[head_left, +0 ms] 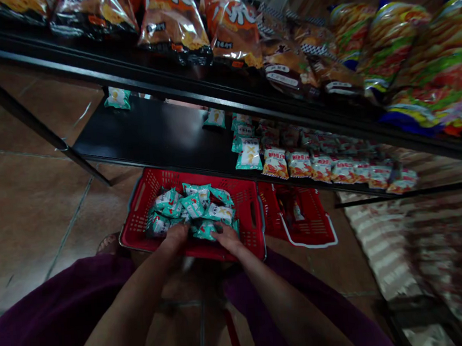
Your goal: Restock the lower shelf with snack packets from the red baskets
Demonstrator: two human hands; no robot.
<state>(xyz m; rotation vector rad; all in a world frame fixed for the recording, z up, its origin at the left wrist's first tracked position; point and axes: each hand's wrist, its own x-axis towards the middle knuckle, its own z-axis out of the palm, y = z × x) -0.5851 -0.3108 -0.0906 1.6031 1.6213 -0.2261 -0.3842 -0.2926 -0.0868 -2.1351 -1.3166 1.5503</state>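
A red plastic basket (140, 239) stands on the floor before me, holding several small green-and-white snack packets (193, 206). My left hand (178, 233) reaches over the near rim among the packets, its fingertips hidden between them. Beside it, my right hand (227, 235) has its fingers bent around the right end of a green snack packet (204, 230) at the near side of the basket. The lower black shelf (163, 130) lies just beyond the basket, with more green packets (249, 153) on it, next to red-and-white packets (275, 162).
The upper shelf (192, 85) carries large snack bags (175, 25) and juts over the lower one. A thin metal post (21, 104) slants at the left. A second red basket (310, 215) with a white-edged handle stands on the right, by a corrugated surface (380, 236).
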